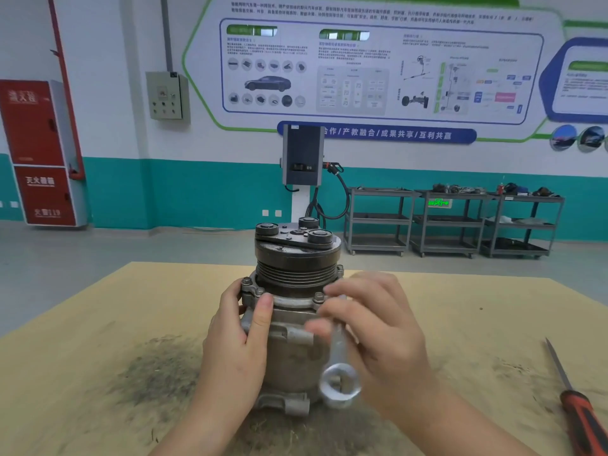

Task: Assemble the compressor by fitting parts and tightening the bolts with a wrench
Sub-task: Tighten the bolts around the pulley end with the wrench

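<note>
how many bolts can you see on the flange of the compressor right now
3 show clearly on the compressor flange: a left bolt by the left hand, a front bolt near the right hand, and a rear-right bolt. Others may be hidden.

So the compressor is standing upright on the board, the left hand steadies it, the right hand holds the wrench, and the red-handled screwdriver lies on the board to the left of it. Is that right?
Not quite: the head view shows the screwdriver lying on the board to the right of the compressor, not the left. The rest stands: the compressor is upright, the left hand steadies it, and the right hand holds the wrench.
</note>
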Motion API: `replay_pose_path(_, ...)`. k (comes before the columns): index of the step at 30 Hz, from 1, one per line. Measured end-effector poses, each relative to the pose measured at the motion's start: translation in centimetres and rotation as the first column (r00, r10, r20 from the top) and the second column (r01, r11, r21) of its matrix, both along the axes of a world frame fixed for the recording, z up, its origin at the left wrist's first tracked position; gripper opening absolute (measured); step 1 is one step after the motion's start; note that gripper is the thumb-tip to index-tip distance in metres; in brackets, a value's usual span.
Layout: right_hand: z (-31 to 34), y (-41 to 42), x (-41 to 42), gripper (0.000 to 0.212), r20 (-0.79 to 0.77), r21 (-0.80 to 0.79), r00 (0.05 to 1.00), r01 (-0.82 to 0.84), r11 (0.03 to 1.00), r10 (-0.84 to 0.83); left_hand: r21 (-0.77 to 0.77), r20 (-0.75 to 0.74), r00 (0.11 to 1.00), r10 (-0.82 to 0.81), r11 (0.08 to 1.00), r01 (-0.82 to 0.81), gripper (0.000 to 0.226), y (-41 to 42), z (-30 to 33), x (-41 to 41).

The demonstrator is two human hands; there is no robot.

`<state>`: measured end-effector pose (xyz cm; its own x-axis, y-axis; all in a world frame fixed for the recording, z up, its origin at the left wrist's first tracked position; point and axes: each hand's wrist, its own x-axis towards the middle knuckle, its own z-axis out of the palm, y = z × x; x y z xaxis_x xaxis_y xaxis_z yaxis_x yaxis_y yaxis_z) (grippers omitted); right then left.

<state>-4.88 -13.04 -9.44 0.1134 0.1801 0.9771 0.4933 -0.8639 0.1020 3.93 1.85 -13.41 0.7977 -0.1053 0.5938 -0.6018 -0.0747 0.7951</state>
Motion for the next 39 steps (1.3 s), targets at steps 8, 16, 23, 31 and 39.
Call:
replay_pose_path(8,0.6,0.8,-0.5,0.007,0.139,0.632,0.84,-0.483,0.606,0.525,0.02,-0.004,1.0,-0.011,1.0,0.011,0.043,0.1,0.2,-0.3)
replay_pose_path(16,3.3,-2.9,0.4,0.021,0.418,0.908,0.642,-0.307,-0.285,0.642,0.028,0.005,1.0,-0.013,1.0,0.013,0.024,0.2,0.2,-0.2)
replay_pose_path(23,2.4,-3.3,0.6,0.022,0.366,0.913,0.595,-0.379,-0.152,0.715,0.022,0.018,1.0,-0.011,1.0,0.011,0.025,0.1,0.2,-0.3)
replay_pose_path(31,2.9,-4.1,-1.6,0.014,0.259,0.964,0.557,-0.196,-0.178,0.789,0.045,0.007,1.0,0.007,0.999,-0.007,0.025,0.1,0.0,-0.1)
replay_pose_path(39,1.2,-2.6,-2.6,0.009,0.143,0.931,0.703,-0.335,0.146,0.697,0.02,-0.002,0.999,-0.047,0.999,0.047,0.044,0.2,-0.3,0.1)
